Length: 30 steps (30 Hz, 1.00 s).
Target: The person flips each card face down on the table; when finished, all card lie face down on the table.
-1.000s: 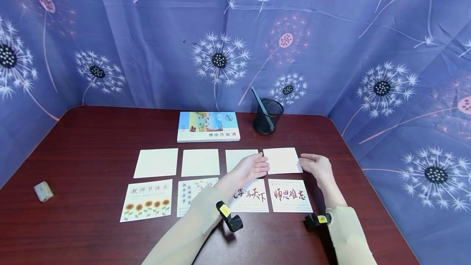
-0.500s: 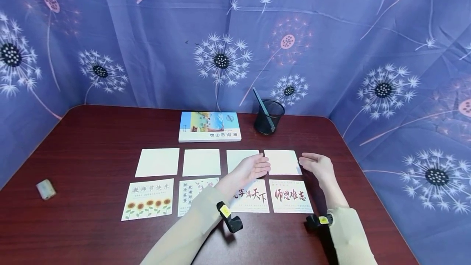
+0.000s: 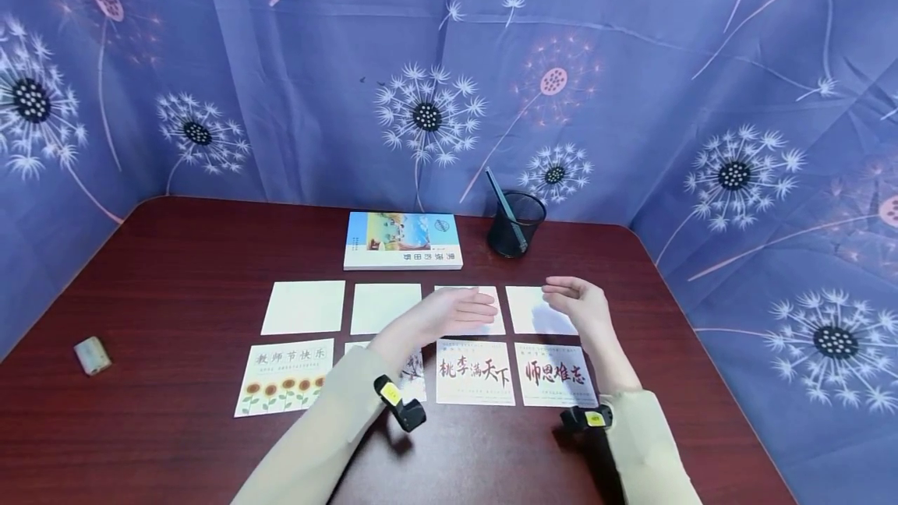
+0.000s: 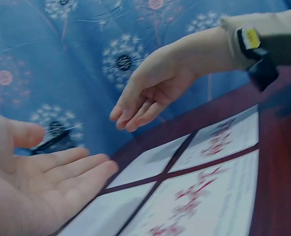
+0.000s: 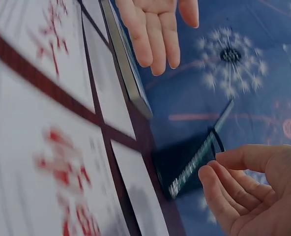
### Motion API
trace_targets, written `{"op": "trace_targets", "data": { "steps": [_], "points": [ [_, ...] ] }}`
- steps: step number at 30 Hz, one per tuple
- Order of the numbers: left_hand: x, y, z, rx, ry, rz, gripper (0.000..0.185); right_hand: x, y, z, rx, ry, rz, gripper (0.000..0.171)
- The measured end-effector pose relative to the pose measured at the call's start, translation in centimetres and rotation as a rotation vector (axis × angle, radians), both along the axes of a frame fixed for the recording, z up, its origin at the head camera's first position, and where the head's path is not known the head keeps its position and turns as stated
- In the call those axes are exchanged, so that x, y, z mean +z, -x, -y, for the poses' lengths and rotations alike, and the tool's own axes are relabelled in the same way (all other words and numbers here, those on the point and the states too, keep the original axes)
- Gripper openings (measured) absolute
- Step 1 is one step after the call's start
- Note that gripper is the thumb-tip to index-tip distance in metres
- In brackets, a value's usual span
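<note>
1. Nearest, a pale left sleeve [image 3: 309, 427] enters from seven o'clock and a pale right sleeve [image 3: 648, 443] from five; a black wrist camera with a yellow label sits by each cuff.
2. A near row of printed cards lies flat; from the nine o'clock end come the sunflower card [image 3: 285, 376], the floral card [image 3: 417, 383], partly covered in the head view by the left forearm, then two cards with red lettering, the third printed card [image 3: 475, 374] and the fourth printed card [image 3: 556, 375]; a small pale block [image 3: 93, 355] lies well apart, at nine o'clock from the sunflowers.
3. The left hand [image 3: 445, 314] is raised over the third blank card [image 3: 493, 327]; its fingers are straight and close together, pointing to three o'clock, thumb apart.
4. The right hand [image 3: 585, 310], at three o'clock from the left, is above the fourth blank card [image 3: 526, 310], its shadow falling there; its fingers are gently bent, side by side, pointing to ten; whether thumb and fingertip touch, I cannot tell.
5. The first blank card [image 3: 303, 308] and second blank card [image 3: 384, 306] complete the far row, towards nine o'clock.
6. Beyond, a book [image 3: 403, 243] lies at eleven o'clock from the left hand; a black mesh cup [image 3: 502, 240], holding a slanted teal pen [image 3: 496, 186], stands at three o'clock from the book.
7. Farthest, a blue dandelion-print cloth [image 3: 337, 61] hangs behind the dark red table [image 3: 175, 294].
</note>
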<state>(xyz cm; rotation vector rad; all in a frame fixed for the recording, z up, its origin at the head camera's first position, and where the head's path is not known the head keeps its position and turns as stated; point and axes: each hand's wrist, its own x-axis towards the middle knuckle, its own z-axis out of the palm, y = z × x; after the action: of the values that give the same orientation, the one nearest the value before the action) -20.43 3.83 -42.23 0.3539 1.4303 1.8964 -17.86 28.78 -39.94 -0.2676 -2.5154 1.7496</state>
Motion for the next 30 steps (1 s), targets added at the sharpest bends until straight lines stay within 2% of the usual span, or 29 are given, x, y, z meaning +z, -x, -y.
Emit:
{"op": "trace_targets", "data": {
  "steps": [6, 10, 14, 18, 24, 27, 30],
  "points": [
    [0.8, 0.1, 5.3, -0.055, 0.066, -0.072, 0.051, -0.1, 0.5, 4.9, 0.084, 0.043, -0.017, 0.035],
    [1.4, -0.1, 9.3, -0.052, 0.116, -0.107, 0.053, -0.2, 0.5, 8.9, 0.155, 0.057, -0.019, 0.033],
    [1.4, -0.2, 13.4, -0.029, 0.171, -0.143, 0.055, -0.2, 0.3, 12.7, 0.219, 0.078, -0.009, 0.031],
    [1.6, -0.7, 17.3, 0.053, 0.218, -0.139, 0.059, -0.1, -0.4, 16.1, 0.281, 0.111, 0.006, 0.029],
    [1.9, -2.4, 22.1, 0.213, 0.279, -0.124, 0.059, -0.6, -1.7, 20.4, 0.397, 0.066, 0.034, 0.031],
    [1.8, -3.2, 23.9, 0.262, 0.303, -0.137, 0.057, -1.2, -2.4, 21.9, 0.453, 0.044, 0.041, 0.034],
    [1.5, -3.7, 25.4, 0.280, 0.306, -0.143, 0.055, -1.7, -3.0, 23.2, 0.488, 0.049, 0.053, 0.035]
  ]
}}
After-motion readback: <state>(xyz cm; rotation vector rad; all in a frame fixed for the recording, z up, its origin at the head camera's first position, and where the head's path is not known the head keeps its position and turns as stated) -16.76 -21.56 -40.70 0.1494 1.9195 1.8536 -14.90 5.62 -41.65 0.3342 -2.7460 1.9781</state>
